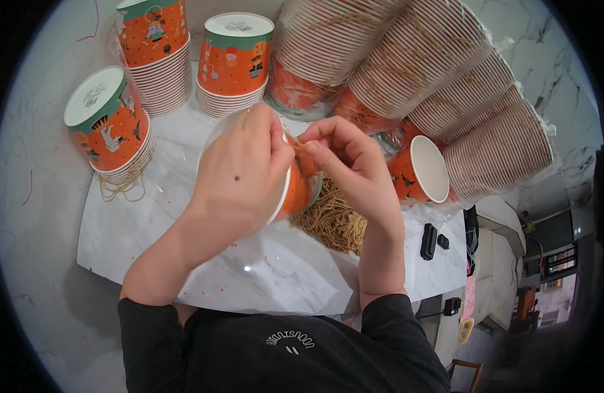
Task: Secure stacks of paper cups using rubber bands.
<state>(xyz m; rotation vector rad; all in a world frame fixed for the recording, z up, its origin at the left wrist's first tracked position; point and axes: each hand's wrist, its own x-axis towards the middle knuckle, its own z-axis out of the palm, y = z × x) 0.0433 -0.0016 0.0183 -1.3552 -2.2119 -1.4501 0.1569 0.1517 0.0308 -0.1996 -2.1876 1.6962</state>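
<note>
An orange paper cup [300, 187] with a pale rim lies tilted between my hands, partly hidden behind them. My left hand [239, 164] is closed over the cup's rim side, fingertips curled inward; what they grip is hidden. From the right, my right hand [354, 157] pinches with thumb and forefinger close to the cup's wall. Whatever is in that pinch is too small to name. A heap of tan string [338, 226] lies on the table just below the cup, beside my right wrist.
Stacks of orange-and-green patterned cups [233, 62] stand at the back left; a nearer stack [112, 121] has loose string loops. Plastic-wrapped cup stacks [420, 62] fill the back right, with a single cup [428, 170] before them. Small black devices [429, 241] lie near the white table's right edge.
</note>
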